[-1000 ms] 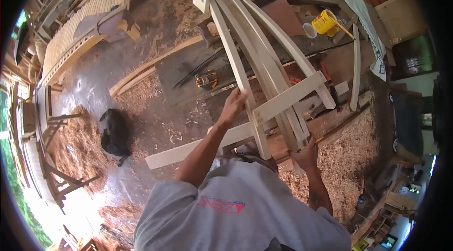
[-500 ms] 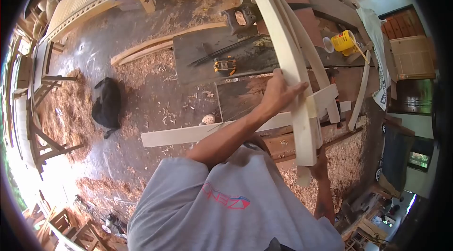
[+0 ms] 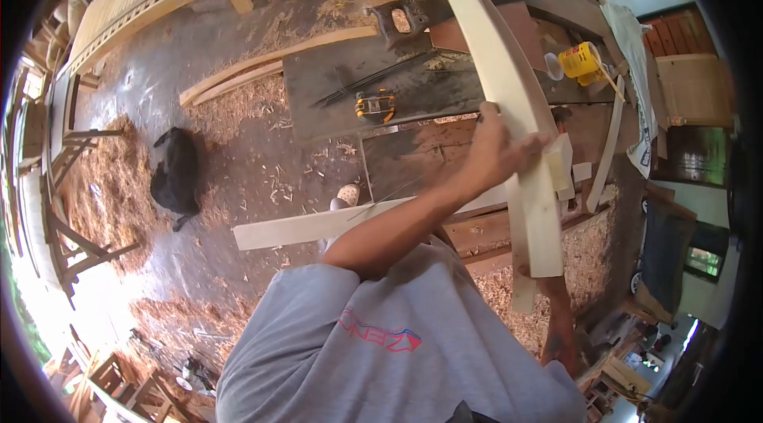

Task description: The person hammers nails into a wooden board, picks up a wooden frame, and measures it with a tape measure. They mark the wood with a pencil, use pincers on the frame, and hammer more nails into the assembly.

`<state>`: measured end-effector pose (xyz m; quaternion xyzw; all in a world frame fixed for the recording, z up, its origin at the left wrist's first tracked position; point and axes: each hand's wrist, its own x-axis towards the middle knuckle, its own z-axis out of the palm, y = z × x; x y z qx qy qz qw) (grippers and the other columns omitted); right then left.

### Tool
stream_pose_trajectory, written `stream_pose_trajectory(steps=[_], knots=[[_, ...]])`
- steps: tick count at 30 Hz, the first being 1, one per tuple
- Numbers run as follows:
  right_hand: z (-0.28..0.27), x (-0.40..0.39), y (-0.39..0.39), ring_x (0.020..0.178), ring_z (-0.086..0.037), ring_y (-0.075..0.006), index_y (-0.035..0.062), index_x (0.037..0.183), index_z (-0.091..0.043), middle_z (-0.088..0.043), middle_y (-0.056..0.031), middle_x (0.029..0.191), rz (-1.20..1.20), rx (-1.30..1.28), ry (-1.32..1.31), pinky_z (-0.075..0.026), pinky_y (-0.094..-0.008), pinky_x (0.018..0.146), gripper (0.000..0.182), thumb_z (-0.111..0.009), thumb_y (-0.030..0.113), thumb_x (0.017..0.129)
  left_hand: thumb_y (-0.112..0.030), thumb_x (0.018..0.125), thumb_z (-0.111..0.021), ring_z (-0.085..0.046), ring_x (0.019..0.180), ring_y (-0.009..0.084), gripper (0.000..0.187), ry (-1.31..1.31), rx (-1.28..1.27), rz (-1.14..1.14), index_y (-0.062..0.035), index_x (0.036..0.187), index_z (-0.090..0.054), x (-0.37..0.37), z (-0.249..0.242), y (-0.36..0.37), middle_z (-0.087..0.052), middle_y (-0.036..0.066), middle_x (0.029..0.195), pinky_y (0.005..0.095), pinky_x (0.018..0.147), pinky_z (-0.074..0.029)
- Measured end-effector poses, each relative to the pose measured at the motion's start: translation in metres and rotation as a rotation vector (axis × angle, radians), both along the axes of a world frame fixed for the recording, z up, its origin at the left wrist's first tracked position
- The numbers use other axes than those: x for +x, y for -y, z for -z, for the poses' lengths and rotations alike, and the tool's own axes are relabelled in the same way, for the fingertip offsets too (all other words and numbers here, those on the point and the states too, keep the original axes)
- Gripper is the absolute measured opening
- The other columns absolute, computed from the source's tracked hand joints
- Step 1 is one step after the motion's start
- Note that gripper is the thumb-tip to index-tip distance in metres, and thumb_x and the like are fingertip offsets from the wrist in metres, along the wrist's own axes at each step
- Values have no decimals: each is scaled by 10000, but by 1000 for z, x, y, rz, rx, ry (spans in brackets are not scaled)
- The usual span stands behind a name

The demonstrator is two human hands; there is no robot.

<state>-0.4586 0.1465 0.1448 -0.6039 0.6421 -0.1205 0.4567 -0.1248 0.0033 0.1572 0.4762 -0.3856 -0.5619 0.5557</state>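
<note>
A pale wooden frame [image 3: 509, 65] of long curved pieces, joined by short crosspieces, stands tilted in front of me. My left hand [image 3: 509, 143] is closed around its near long piece, about midway along, with fingers wrapped over the edge. Lower down, my right hand [image 3: 548, 284] grips the bottom end from behind; most of its fingers are hidden by the wood. Behind my left forearm lies a long pale board [image 3: 294, 228], reaching out to the left.
A handsaw [image 3: 401, 20] and a yellow-and-black tool [image 3: 374, 106] lie on the dark bench top [image 3: 318, 121]. A yellow container [image 3: 579, 63] stands at right. A black dog [image 3: 176, 173] lies on the floor at left among wood shavings [image 3: 111, 185].
The wooden frame has swung and turned, its lower part shifting right, so its far long piece is now mostly hidden behind the near one. Both hands have moved slightly right with it.
</note>
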Motion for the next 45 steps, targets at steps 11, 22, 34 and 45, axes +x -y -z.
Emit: stream_pose_trajectory(steps=[11, 22, 34, 45], knots=[[-57, 33, 20, 1058, -633, -275, -69, 1374, -383, -627, -193, 1152, 13, -42, -241, -510, -363, 906, 1025, -919, 247, 559, -158, 1019, -528, -674, 766, 167, 200, -511, 37, 131, 23, 1004, -612, 47, 90, 9, -685, 92, 878, 313, 685, -561], [-75, 32, 26, 1142, -600, -295, -46, 1380, -380, -597, -208, 1230, 17, 32, -154, -496, -377, 955, 1026, -928, 216, 553, -85, 780, -610, -550, 1086, 360, 230, 1288, -386, -80, -64, 978, -725, 86, 172, 124, -615, 173, 1168, 460, 884, -474], [-54, 39, 4, 1189, -520, -471, -35, 1447, -258, -510, -329, 1282, -19, 43, -562, -451, -457, 1014, 1189, -893, 360, 524, -270, 964, -551, -633, 901, 265, 346, 223, -319, 32, -16, 1192, -603, 96, 201, 171, -668, 116, 1058, 369, 793, -516], [-65, 35, 11, 1198, -527, -481, -74, 1446, -238, -505, -351, 1289, -43, -42, -540, -456, -467, 1017, 1163, -856, 377, 570, -207, 810, -627, -499, 1098, 346, 355, 1396, -620, -150, -25, 1114, -613, 98, 190, 147, -580, 158, 1148, 464, 919, -391]])
